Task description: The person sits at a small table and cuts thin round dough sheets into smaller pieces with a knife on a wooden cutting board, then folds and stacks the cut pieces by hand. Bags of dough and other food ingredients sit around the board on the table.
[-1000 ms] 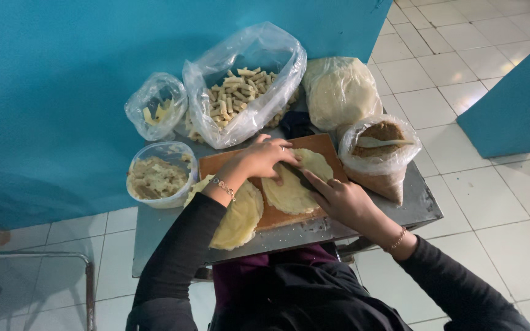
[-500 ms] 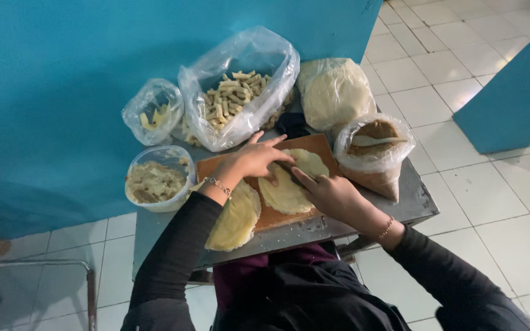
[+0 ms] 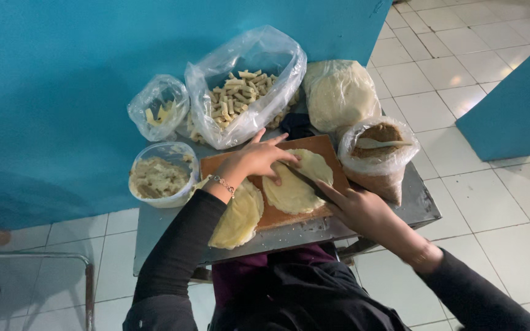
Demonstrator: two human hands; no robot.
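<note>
Gripping a dark knife [image 3: 305, 182], the right hand [image 3: 363, 211] now cuts across the pale round wrapper [image 3: 295, 184] on the brown wooden board [image 3: 289, 214]; beside it, the left hand [image 3: 256, 160] has flattened, fingers spread, pinning the wrapper's edge.

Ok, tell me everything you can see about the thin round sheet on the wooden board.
The thin round sheet is pale yellow, soft-looking dough or wrapper, lying flat on the wooden board. The left hand presses its upper left edge; the right hand holds a dark knife across it.
</note>
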